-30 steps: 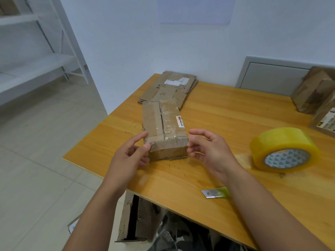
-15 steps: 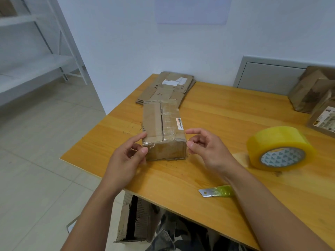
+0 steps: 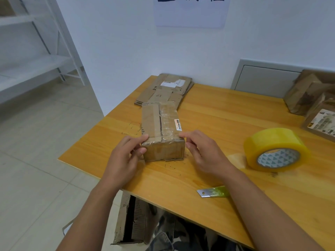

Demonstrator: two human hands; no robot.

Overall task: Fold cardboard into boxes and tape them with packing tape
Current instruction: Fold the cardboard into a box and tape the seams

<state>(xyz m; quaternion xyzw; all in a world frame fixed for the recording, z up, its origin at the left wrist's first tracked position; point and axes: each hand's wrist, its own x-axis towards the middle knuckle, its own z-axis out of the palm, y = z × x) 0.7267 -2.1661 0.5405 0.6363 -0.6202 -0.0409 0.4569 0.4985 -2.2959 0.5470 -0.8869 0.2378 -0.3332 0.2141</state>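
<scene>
Left hand, right hand pinch taped box near corners; tape roll right.

The box is matt brown corrugated cardboard under glossy clear tape (wrinkled in places). The table is smooth varnished wood. The tape roll is shiny yellowish plastic; the blade is bare metal.
</scene>
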